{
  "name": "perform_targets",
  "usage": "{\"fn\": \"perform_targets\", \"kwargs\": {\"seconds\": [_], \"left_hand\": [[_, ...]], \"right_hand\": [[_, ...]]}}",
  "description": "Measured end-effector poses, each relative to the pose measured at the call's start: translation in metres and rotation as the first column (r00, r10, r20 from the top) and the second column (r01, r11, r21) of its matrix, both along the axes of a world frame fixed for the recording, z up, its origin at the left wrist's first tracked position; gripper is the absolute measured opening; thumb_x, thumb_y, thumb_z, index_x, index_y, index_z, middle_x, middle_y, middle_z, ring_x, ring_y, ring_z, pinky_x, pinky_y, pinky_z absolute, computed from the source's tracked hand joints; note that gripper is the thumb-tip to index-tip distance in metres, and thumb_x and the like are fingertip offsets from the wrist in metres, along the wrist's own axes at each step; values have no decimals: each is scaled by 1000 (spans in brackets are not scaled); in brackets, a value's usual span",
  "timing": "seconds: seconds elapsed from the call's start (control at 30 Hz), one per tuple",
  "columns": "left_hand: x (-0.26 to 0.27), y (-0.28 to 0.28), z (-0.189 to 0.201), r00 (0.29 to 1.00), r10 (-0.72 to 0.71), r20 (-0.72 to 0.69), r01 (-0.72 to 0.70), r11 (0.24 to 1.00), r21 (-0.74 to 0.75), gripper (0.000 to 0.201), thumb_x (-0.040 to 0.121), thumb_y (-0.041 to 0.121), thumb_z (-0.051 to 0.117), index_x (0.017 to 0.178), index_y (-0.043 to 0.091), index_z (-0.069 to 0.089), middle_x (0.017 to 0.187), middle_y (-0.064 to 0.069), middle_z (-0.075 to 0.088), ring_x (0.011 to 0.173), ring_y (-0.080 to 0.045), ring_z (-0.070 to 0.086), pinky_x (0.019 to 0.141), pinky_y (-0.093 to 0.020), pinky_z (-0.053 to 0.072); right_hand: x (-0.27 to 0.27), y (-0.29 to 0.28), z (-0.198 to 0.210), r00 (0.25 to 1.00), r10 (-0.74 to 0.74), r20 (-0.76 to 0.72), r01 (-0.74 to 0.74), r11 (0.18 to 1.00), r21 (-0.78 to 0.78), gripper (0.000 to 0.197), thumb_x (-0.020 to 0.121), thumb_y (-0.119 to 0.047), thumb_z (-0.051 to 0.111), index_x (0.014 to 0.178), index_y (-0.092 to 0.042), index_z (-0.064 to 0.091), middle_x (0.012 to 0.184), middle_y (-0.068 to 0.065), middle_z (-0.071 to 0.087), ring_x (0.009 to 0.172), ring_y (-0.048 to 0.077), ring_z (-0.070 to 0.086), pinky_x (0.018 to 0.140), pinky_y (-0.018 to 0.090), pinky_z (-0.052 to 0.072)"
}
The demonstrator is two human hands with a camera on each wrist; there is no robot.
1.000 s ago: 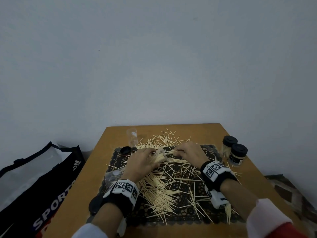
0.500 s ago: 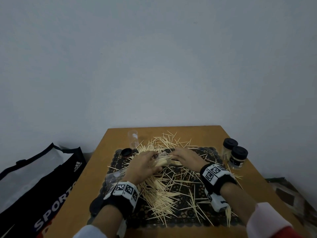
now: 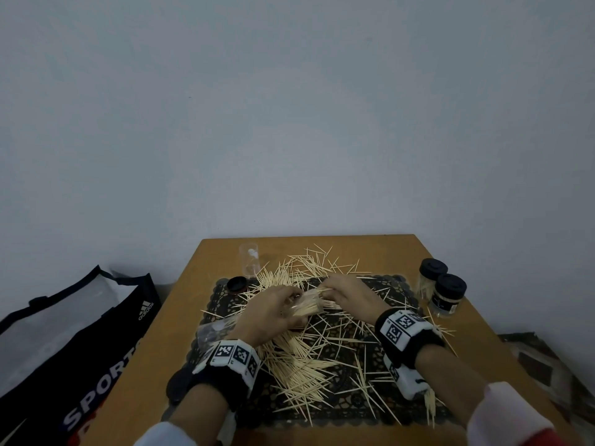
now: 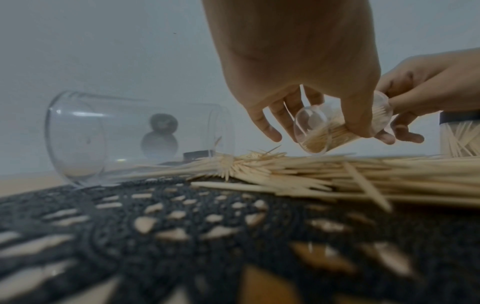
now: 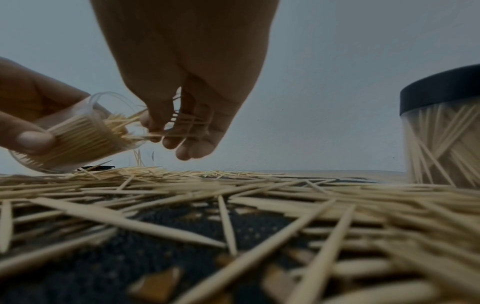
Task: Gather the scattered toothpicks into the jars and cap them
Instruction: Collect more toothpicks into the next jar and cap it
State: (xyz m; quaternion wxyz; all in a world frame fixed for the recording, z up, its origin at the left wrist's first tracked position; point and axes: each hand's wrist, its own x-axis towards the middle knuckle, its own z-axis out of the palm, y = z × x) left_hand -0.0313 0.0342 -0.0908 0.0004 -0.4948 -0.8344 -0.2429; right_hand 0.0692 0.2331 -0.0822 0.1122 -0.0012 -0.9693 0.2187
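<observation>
My left hand (image 3: 273, 312) grips the tilted clear jar (image 4: 335, 131) above the lace mat (image 3: 396, 410); my right hand (image 3: 349, 292) pinches toothpicks (image 5: 182, 123) at its mouth. I should slide them in parallel, points first.

Toothpicks (image 3: 299, 368) looked pale matt wood. Jar in hand (image 4: 337, 131) & empty jar (image 4: 116, 135) were clear glossy plastic. Lids (image 3: 452, 286) matt black. Mat (image 3: 351, 410) dark lace-like cloth; table (image 3: 154, 358) smooth wood.
</observation>
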Motion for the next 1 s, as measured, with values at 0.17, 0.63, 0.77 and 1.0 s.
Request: {"fn": "perform_targets", "kwargs": {"seconds": [0.17,0.63,0.77,1.0], "left_hand": [[-1,0,-1,1000,12,-11,-12,1000,-22,59,82,54,69,133,26,54,121,7,62,103,-9,54,80,-23,39],[4,0,4,999,39,5,-39,999,-11,61,85,52,67,136,22,51,124,3,61,104,-12,56,79,-21,39],[5,-1,5,999,34,32,-34,999,-5,62,85,52,67,136,21,51,125,3,61,104,-12,56,80,-20,39],[5,-2,5,998,57,6,-57,998,-11,62,85,55,66,136,24,50,126,4,61,105,-12,56,78,-22,38]], "right_hand": [[3,1,1,998,-58,28,55,993,101,28,101,-31,44,122,-27,62,105,-4,63,95,14,57,76,30,43],[3,0,2,999,-6,-48,5,1000,-7,33,96,-6,49,123,-15,64,104,0,58,92,13,52,82,27,46],[6,1,4,995,-31,-94,31,1000,1,30,97,-9,51,119,-22,68,107,-3,63,85,4,52,74,16,41],[8,-7,8,994,6,111,10,990,-143,49,96,5,41,138,-19,50,101,7,59,65,10,52,54,17,47]]}}
